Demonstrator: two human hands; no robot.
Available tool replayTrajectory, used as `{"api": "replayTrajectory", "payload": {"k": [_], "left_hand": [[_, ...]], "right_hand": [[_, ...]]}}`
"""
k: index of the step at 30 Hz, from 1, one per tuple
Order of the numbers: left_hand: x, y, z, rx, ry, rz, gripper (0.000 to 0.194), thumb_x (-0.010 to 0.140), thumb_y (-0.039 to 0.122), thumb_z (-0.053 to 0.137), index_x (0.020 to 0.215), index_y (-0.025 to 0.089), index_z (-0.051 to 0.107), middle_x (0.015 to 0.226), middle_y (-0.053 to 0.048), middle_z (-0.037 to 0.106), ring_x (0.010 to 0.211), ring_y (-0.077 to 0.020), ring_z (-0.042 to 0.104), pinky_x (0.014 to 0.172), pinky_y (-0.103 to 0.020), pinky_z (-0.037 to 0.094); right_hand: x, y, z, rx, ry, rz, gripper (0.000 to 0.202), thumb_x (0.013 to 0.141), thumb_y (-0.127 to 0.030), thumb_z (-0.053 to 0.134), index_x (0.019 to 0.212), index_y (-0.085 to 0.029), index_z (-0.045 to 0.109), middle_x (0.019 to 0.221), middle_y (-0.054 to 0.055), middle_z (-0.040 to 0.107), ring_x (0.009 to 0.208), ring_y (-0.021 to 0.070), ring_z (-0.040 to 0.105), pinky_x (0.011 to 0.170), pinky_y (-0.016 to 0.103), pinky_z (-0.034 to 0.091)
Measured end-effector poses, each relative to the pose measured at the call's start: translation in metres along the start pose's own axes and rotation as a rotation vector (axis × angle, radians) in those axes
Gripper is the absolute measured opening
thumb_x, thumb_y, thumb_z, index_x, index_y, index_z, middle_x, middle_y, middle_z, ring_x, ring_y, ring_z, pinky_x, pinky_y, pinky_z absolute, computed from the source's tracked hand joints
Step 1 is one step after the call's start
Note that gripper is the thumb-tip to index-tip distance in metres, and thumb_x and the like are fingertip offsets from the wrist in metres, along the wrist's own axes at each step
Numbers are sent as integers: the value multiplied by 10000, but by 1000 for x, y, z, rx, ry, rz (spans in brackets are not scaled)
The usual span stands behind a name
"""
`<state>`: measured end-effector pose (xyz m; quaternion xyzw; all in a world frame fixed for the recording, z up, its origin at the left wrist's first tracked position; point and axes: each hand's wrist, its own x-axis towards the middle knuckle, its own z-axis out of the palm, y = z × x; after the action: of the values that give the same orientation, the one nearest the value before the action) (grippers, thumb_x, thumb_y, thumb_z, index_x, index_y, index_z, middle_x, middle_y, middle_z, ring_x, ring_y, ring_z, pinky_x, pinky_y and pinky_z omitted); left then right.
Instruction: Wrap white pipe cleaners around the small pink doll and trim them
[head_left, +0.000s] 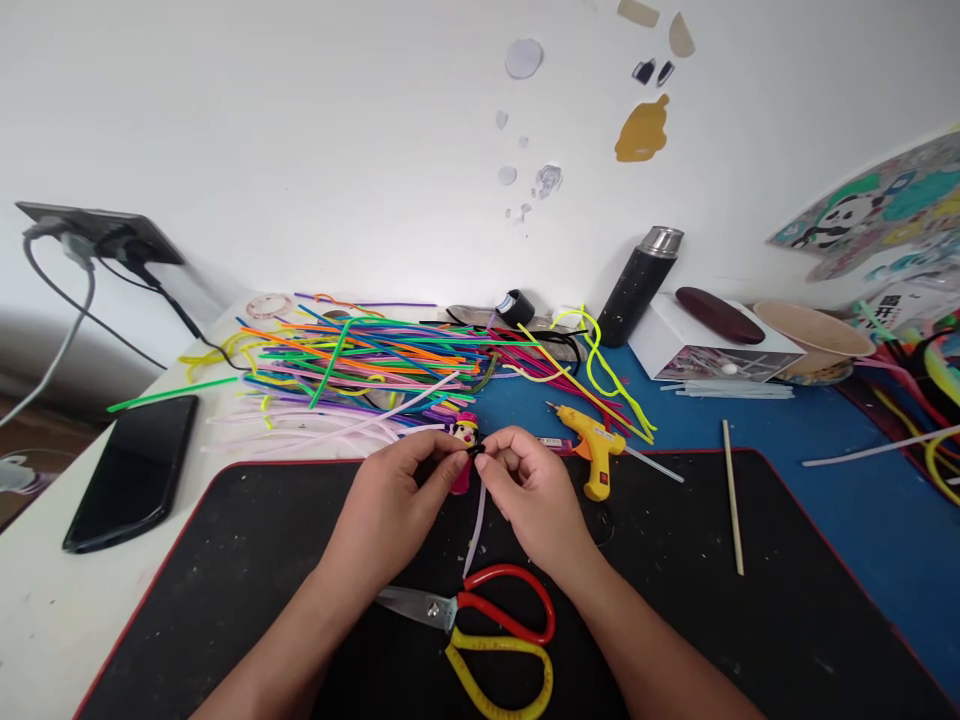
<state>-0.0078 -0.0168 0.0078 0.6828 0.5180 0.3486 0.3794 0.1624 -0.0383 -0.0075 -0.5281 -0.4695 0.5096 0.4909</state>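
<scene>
Both hands meet over the black mat, thumbs and fingertips closed in a pinch. Between them is a short black pipe cleaner [475, 450]; my left hand [405, 505] grips its left end and my right hand [536, 495] its right. Just behind the fingertips stands a small doll [465, 430] with a pink body, a pale face and a pink and yellow hat, partly covered by my fingers. A pale pipe cleaner [475, 530] slants down below the fingertips; whether a hand holds it, I cannot tell. Scissors [495, 635] with red and yellow handles lie nearer me.
Behind the mat [660, 600] spreads a heap of colourful pipe cleaners [375, 350]. A yellow glue gun [596, 450] rests right of my hands, a wooden stick [733, 500] farther right. A phone [135, 470] lies left; a black thermos [641, 285] leans near a white box [675, 340].
</scene>
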Motion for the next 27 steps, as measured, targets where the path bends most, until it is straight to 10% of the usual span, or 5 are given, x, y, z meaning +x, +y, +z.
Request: {"api": "replayTrajectory", "payload": {"k": [27], "left_hand": [[-2,4,-2,62,-1,17,189,950,354,634,852,229,736,742,23,738,640,-154,631,635,-245,477]], "right_hand": [[-1,0,-2,-96,-16,-29,150,936,-372,685,909,-228,655,620,-66,493,546,137,462,523,277,339]]}}
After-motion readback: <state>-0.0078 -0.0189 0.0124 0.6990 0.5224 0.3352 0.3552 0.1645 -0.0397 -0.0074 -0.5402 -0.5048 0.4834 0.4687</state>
